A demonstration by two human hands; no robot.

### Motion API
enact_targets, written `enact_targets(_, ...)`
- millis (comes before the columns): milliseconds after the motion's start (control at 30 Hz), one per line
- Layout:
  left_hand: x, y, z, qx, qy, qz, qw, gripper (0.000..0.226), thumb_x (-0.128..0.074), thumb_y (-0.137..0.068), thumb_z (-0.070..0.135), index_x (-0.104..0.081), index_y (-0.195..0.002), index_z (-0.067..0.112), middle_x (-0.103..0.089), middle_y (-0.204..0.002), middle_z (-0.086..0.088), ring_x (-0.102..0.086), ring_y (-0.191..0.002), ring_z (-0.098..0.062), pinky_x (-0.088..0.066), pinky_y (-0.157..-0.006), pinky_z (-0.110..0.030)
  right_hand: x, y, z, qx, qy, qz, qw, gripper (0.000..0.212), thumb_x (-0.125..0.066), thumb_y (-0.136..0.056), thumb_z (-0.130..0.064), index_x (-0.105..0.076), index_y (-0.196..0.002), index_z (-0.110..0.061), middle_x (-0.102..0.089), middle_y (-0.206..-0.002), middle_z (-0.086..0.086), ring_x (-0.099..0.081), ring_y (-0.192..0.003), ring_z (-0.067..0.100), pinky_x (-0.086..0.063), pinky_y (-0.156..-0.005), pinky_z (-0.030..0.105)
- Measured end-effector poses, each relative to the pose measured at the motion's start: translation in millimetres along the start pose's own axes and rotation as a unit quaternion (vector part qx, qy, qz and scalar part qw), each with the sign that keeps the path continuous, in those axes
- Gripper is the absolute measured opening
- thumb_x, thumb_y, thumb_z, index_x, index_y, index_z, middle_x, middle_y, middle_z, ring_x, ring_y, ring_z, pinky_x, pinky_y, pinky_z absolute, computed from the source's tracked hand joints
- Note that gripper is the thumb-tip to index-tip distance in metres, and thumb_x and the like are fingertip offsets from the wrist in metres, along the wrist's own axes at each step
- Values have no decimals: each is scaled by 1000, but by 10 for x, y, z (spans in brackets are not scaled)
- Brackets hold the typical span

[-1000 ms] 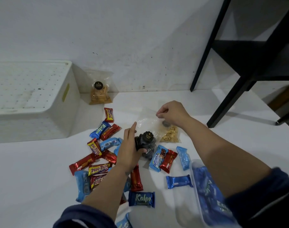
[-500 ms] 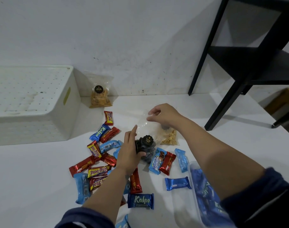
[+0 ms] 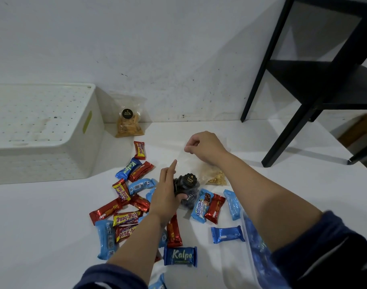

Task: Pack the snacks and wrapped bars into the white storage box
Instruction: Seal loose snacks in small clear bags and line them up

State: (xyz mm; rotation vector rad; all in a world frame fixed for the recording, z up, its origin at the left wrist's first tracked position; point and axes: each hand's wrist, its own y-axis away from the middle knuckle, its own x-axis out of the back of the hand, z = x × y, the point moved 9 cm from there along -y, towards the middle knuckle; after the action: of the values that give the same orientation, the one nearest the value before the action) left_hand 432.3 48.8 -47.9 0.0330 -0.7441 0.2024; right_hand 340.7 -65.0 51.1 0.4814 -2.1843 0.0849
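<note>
Floor (image 3: 42, 226): white, bars scattered.
Left hand (image 3: 165, 197): holding dark snack bag (image 3: 187, 188).
Right hand (image 3: 203, 148): pinching clear bag (image 3: 213, 176) top, to lift.

— What's over on the right?
— A black shelf unit (image 3: 316, 80) standing against the white wall (image 3: 157, 49), its legs on the white floor (image 3: 32, 226).
— And behind it?
— Something brown (image 3: 357, 130), possibly wood or cardboard; it is mostly cut off.
</note>
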Motion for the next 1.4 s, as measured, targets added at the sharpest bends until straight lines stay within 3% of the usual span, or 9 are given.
enact_targets(133, 8, -1, -34, 7, 17, 4, 1000, 104, -76, -77, 10, -7, -150, 35, -31, -137, 5, -46, -125, -19, -55, -81, -38, -2, 25, -10, 8, -17, -17, 1000, 7, -69, -83, -28, -72, -86, -22, -68, -88, -10, -62, -89, 11, -52, -89, 37)
enact_targets(200, 17, -14, -55, 18, 37, 5, 999, 103, -76, -77, 8, -9, -150, 35, -31, -137, 5, -45, -127, -20, -55, -84, -40, 19, 54, 47, -1, 17, -56, 998, 32, -71, -82, -34, -68, -109, -18, -65, -104, -4, -59, -97, 13, -49, -92, 33)
enact_targets(267, 26, -29, -70, 26, 52, 6, 998, 102, -76, -76, 7, -11, -150, 33, -31, -138, 5, -43, -129, -20, -55, -87, -42, 88, 88, 170, -25, 71, -71, 995, 35, -69, -84, -26, -65, -117, -14, -64, -110, 2, -59, -100, 17, -49, -92, 32)
enact_targets(500, 33, -56, -52, 20, 43, 5, 999, 102, -77, -76, 7, -12, -151, 30, -34, -137, -1, -49, -121, -22, -52, -78, -35, 153, 175, 334, -52, 61, -17, 997, 19, -60, -87, -1, -75, -94, -10, -72, -104, 7, -67, -97, 20, -54, -86, 30)
enact_targets(700, 24, -69, -64, 26, 56, 3, 998, 103, -77, -74, 5, -14, -151, 30, -35, -136, 0, -52, -117, -23, -54, -84, -42, 182, 175, 408, -51, 48, -36, 997, 22, -67, -85, -13, -71, -107, -11, -68, -114, 6, -63, -105, 20, -52, -90, 31)
enact_targets(967, 4, -93, -51, 29, 66, -2, 997, 100, -79, -74, 11, -14, -149, 28, -32, -139, 0, -46, -125, -22, -50, -96, -43, 237, 257, 515, -56, 74, -7, 996, 22, -58, -87, 0, -74, -100, -9, -69, -111, 6, -62, -105, 20, -45, -79, 22)
enact_targets(1100, 102, -155, 118, 61, 189, 59, 978, 61, -72, -80, 39, -34, -128, 29, -27, -141, 2, -39, -130, -20, -42, -97, -34, 203, 278, 485, -32, 46, 11, 998, 25, -55, -90, -4, -72, -92, -22, -67, -110, 2, -63, -97, 18, -53, -84, 30)
enact_targets(1200, 220, -283, 269, 105, 256, 113, 954, 26, -61, -86, 48, -55, -98, 26, -40, -133, 1, -41, -128, -18, -37, -97, -32, 153, 324, 394, 1, 35, -2, 999, 28, -52, -91, -8, -69, -90, -30, -65, -106, 0, -62, -92, 17, -54, -84, 35)
enact_targets(1400, 219, -414, 210, 109, 286, 130, 943, 19, -62, -86, 41, -67, -83, 23, -59, -119, -3, -51, -120, -19, -40, -105, -40, 110, 382, 377, -6, -57, 8, 998, 15, -62, -88, -27, -73, -96, -19, -67, -91, -7, -59, -84, 8, -45, -69, 16)
